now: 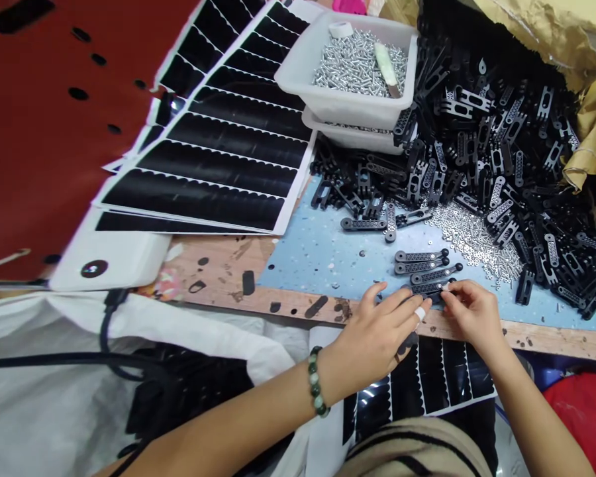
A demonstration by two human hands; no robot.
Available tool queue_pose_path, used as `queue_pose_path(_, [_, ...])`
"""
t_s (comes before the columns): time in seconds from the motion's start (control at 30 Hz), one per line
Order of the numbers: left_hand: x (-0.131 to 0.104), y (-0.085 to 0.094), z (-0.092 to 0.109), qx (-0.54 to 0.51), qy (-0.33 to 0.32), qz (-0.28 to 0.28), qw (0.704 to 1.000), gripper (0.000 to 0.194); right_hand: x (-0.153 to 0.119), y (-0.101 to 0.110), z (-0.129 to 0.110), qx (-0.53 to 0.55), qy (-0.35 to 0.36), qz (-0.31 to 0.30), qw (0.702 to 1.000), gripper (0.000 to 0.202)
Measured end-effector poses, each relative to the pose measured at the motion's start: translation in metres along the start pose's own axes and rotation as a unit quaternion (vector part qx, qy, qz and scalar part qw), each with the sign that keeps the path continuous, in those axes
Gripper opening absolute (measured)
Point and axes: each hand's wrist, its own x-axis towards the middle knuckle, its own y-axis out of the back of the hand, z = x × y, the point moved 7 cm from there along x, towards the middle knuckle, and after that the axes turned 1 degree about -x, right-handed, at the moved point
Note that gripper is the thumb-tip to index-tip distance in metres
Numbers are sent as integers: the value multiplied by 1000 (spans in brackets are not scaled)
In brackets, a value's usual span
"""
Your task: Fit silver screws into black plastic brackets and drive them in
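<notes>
Several long black plastic links (421, 267) lie side by side on the blue sheet (308, 245) near the table's front edge. My left hand (377, 331), with a white wrap on one finger, reaches over the nearest end of this row. Its fingertips grip the nearest black plastic link (427, 288), partly hidden under them. At the link's right end, my right hand (469, 308) has thumb and forefinger pinched together. What lies between those fingertips is too small to make out. Small silver screws and nuts (477, 242) are heaped just beyond my right hand.
A large pile of black links (516, 152) covers the back right, beside torn brown paper (551, 40). Stacked white tubs (347, 99) hold silver screws. Sheets of black stickers (218, 152) lie at the left, near a white box (109, 255) and a red surface (54, 146).
</notes>
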Motion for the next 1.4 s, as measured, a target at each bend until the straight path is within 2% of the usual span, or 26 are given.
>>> queue_pose_path(0.1, [4,-1,2,10,-4,-6,1000,58,0,2,3,-9,-9,15,1000,14])
queue_pose_path(0.2, [4,0,3,12,-5,-3,1000,58,-1,-3,14,63,-53,-12,997,19])
queue_pose_path(0.27, [3,-1,3,12,-2,-1,1000,57,-2,-5,16,74,-56,-19,996,21])
queue_pose_path(0.4, [3,-4,3,20,1,-9,1000,57,-1,-1,-1,-75,39,19,996,17])
queue_pose_path(0.47, [4,-3,3,19,2,-13,1000,59,-2,0,-11,-161,91,27,982,15])
queue_pose_path(0.53, [6,1,2,5,8,-14,1000,58,-2,3,-18,-231,114,30,966,16])
queue_pose_path(0.6, [7,8,0,-29,24,-10,999,54,-3,8,-26,-275,131,49,951,22])
queue_pose_path(0.67, [7,14,-4,-82,43,-5,996,52,-8,10,-41,-259,191,59,945,27])
queue_pose_path(0.73, [6,17,-6,-141,51,-9,989,52,-17,-1,-62,-190,283,3,940,30])
queue_pose_path(0.8, [4,17,-7,-201,56,-24,978,53,-30,-19,-80,-130,364,-91,918,28])
queue_pose_path(0.87, [1,15,-6,-257,66,-39,963,54,-39,-32,-92,-103,394,-149,901,24])
queue_pose_path(0.93, [-3,16,-8,-303,87,-34,949,53,-41,-33,-95,-77,382,-149,909,21])
queue_pose_path(1.0, [-8,22,-15,-322,124,10,939,52,-37,-24,-90,-38,341,-118,932,15])
queue_pose_path(1.07, [-15,30,-25,-292,161,76,940,52,-28,-10,-76,2,267,-61,962,9])
queue_pose_path(1.13, [-20,34,-28,-208,157,104,960,49,-15,-1,-53,51,156,-16,986,8])
queue_pose_path(1.2, [-21,29,-23,-103,119,84,984,45,-5,-6,-30,99,48,-11,994,16])
queue_pose_path(1.27, [-21,19,-18,-17,83,56,995,45,1,-16,-15,122,-13,-20,992,20])
queue_pose_path(1.4, [-21,10,-12,66,51,46,995,45,7,-26,-7,81,-14,-3,997,22])
